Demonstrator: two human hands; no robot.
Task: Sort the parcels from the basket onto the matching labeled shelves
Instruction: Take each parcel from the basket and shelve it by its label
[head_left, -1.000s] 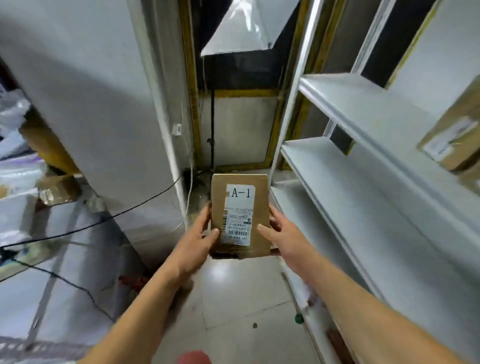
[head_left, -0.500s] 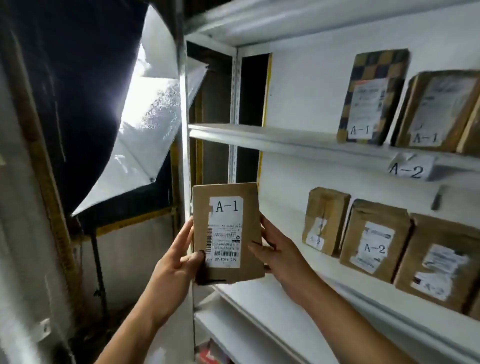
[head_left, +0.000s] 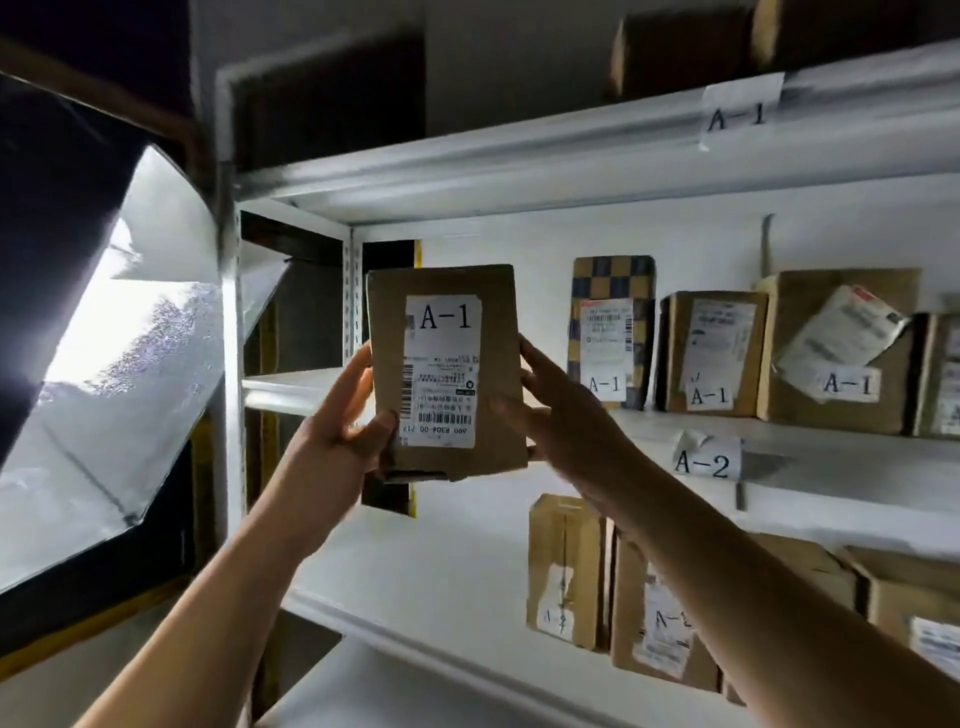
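A flat brown cardboard parcel (head_left: 447, 371) with a white shipping label marked A-1 is held upright in the air, in front of the open left end of the white metal shelf (head_left: 291, 387) that carries other A-1 parcels. The left hand (head_left: 332, 441) grips its lower left edge, thumb across the front near the barcode and fingers curled behind; the right hand (head_left: 566, 421) grips the right edge, its fingers wrapped round the back, out of sight. Just to the right on that shelf stand a checked blue-and-tan parcel (head_left: 613, 332) and two brown cardboard boxes (head_left: 714, 353), all marked A-1. A paper tag reading A-1 (head_left: 737, 111) is stuck to the beam above this bay, and a tag reading A-2 (head_left: 709, 460) to the beam below it, so this level looks like the matching one. To place it well, the person would likely lift the parcel over the shelf lip, slide it into the gap left of the checked parcel, and set it upright with the label outward, keeping both hands on it until the base rests flat, since a thin parcel could tip over.
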